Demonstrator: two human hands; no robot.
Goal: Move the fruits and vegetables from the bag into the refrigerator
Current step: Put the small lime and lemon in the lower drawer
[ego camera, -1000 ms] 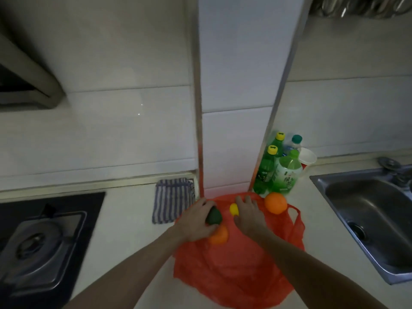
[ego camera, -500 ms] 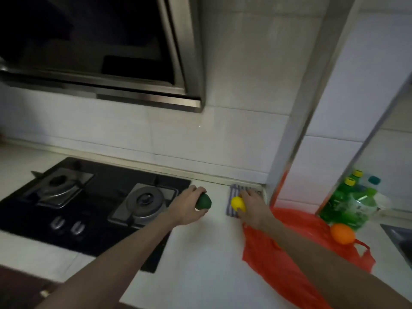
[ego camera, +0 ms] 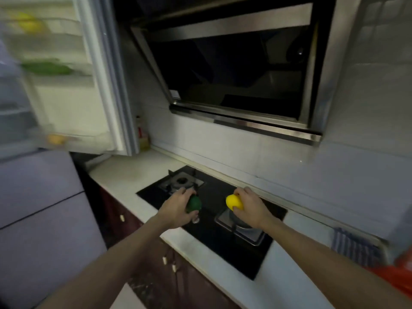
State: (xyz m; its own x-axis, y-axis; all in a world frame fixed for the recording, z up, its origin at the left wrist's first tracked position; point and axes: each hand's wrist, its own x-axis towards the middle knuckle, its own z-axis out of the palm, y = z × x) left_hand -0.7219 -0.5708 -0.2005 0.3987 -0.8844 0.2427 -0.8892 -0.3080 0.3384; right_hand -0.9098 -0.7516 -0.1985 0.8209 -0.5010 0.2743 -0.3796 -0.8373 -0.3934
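Above the black gas stove [ego camera: 214, 221], the left hand [ego camera: 176, 208] grips a dark green fruit [ego camera: 194, 203], possibly an avocado, and the right hand [ego camera: 249, 208] grips a yellow lemon [ego camera: 233, 202]. The refrigerator's open door [ego camera: 73, 81] stands left of the stove, blurred.

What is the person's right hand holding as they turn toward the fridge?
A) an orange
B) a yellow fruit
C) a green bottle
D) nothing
B: the right hand grips a yellow fruit above the stove, while the left hand holds a dark green fruit.
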